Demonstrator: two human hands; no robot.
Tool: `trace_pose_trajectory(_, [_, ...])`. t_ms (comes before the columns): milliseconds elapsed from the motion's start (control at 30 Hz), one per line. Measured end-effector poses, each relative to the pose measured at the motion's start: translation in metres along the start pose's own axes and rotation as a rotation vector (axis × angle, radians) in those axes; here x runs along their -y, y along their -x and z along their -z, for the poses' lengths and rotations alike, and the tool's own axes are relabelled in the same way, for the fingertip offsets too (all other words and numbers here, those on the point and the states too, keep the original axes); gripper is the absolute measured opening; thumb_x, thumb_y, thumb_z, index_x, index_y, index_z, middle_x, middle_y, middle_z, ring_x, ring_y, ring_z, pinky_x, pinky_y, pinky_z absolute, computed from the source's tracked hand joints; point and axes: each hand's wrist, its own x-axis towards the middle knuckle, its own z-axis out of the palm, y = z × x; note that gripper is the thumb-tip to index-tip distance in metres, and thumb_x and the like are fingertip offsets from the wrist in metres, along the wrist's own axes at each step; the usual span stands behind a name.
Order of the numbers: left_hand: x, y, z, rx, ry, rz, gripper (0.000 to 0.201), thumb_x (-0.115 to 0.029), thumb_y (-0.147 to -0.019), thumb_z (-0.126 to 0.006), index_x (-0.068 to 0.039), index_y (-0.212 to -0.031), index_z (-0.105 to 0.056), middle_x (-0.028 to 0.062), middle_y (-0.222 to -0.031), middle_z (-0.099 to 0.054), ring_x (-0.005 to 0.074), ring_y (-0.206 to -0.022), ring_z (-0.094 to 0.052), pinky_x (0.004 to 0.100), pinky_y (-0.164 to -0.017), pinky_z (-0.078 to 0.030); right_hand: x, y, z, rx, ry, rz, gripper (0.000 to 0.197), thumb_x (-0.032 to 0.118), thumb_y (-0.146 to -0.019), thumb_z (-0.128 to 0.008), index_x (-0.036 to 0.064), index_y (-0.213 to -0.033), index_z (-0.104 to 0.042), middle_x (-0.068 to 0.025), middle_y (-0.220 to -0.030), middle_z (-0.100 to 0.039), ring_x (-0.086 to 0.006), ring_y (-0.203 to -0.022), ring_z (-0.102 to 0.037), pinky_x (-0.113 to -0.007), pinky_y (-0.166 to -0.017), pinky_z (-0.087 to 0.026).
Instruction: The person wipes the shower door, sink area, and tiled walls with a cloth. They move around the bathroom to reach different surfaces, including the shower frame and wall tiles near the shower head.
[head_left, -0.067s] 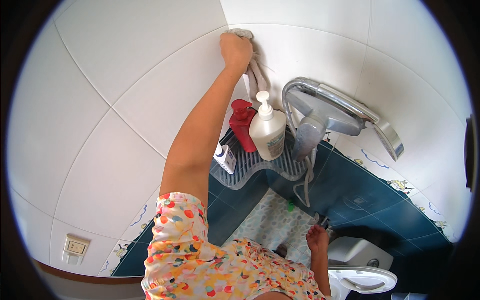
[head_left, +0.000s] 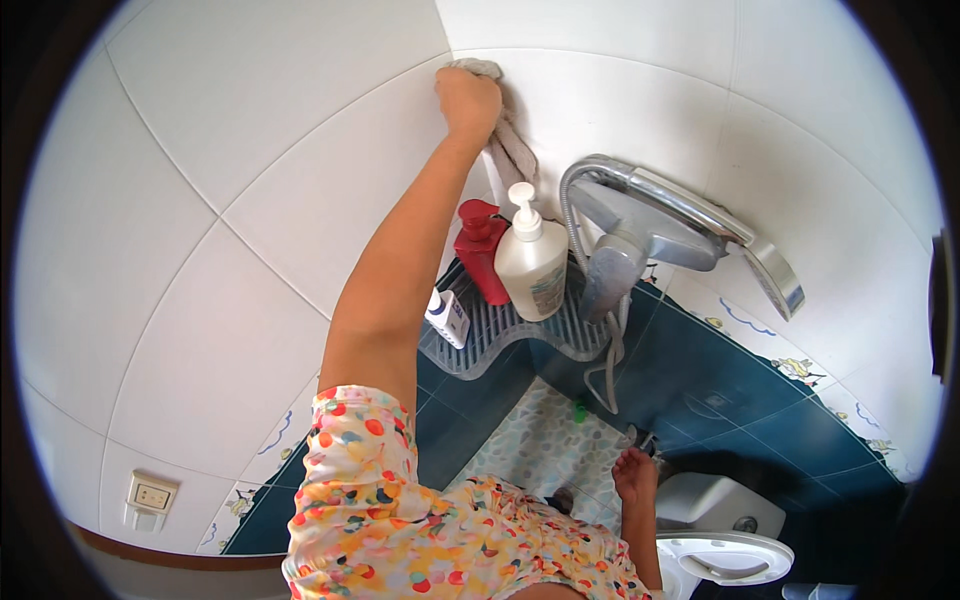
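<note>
My left hand (head_left: 469, 103) is raised to the corner where two white tiled walls meet. It is closed on a grey cloth (head_left: 513, 150), pressing it against the wall; part of the cloth hangs below the fingers. Under that hand, a corner shelf (head_left: 480, 345) of clear ribbed plastic holds a red pump bottle (head_left: 482, 250), a large cream pump bottle (head_left: 533, 268) and a small white bottle (head_left: 449, 318). Low on the right, my right hand (head_left: 634, 476) hangs with its fingers curled in and nothing seen in them.
Right of the bottles, a chrome shower mixer (head_left: 640, 240) juts from the wall, with a hand shower (head_left: 775, 280) and a hanging hose (head_left: 610, 380). Below stands a white toilet (head_left: 725, 558) beside the pebble-patterned floor (head_left: 530, 440). A socket (head_left: 152, 493) is on the left wall.
</note>
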Motion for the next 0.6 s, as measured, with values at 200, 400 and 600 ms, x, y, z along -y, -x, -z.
trace_pose_trajectory(200, [-0.023,0.011,-0.009,-0.003,0.592,0.392,0.032,0.008,-0.068,-0.047,0.01,-0.1,-0.046,0.0208,-0.091,-0.056,0.0296,-0.08,-0.058,0.0326,-0.066,-0.048,0.019,-0.001,0.001,0.013,-0.048,0.005,0.006,0.014,-0.077,-0.055,0.0081,-0.079,-0.056,-0.0046,-0.07,-0.058,-0.0186,-0.06,-0.054,-0.03,-0.055,-0.044])
trace_pose_trajectory(400, [-0.098,0.113,-0.033,-0.055,0.21,-0.52,0.018,0.004,-0.069,-0.049,0.006,-0.087,-0.046,0.0252,-0.092,-0.048,0.0404,-0.085,-0.048,0.0445,-0.075,-0.041,0.041,0.008,-0.013,0.023,-0.017,0.099,0.006,0.014,-0.077,-0.055,0.0078,-0.079,-0.056,-0.0051,-0.069,-0.058,-0.0184,-0.06,-0.054,-0.03,-0.055,-0.045])
trace_pose_trajectory(600, [-0.17,0.179,-0.031,0.23,0.406,-0.994,0.012,0.002,-0.063,-0.055,-0.001,-0.073,-0.048,0.0163,-0.085,-0.049,0.0342,-0.083,-0.05,0.0411,-0.071,-0.045,0.045,0.005,-0.014,0.087,-0.018,0.084,0.008,0.015,-0.079,-0.053,0.0075,-0.081,-0.057,-0.0051,-0.07,-0.058,-0.0181,-0.061,-0.054,-0.03,-0.057,-0.045])
